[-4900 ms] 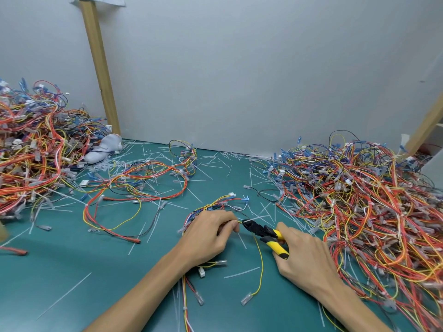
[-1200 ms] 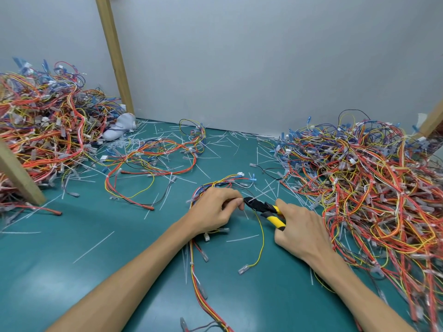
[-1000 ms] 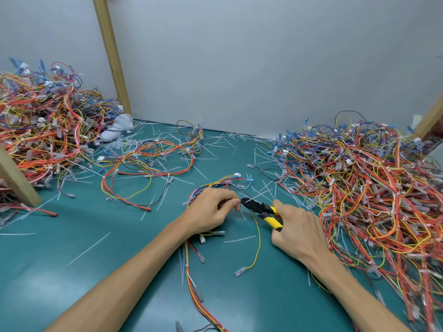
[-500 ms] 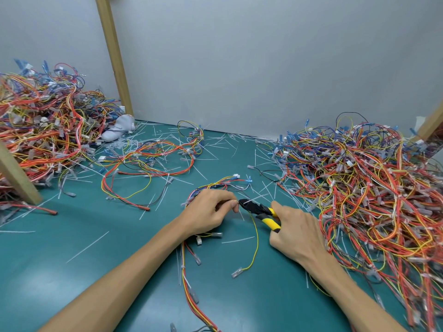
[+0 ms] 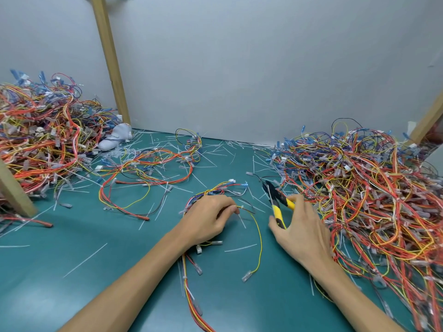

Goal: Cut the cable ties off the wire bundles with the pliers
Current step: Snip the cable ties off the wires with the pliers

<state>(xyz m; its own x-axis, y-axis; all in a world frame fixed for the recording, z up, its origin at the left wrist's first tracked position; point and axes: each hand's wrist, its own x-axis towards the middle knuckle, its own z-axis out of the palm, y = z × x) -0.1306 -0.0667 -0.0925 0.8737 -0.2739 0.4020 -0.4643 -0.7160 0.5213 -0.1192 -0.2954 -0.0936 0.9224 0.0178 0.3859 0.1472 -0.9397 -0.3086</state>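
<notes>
Pliers (image 5: 275, 203) have swung clear of the wire bundle (image 5: 209, 191) on the green mat (image 5: 96, 236) — right hand (image 5: 303, 227) curled round their handles, left hand (image 5: 208, 219) pinching the wires; 1 tie probably cut.

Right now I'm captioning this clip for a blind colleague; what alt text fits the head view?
A person's left hand pinches a wire bundle on a green table; the right hand holds yellow-handled pliers apart from it. Large wire heaps flank both sides, cut ties scattered between.
</notes>
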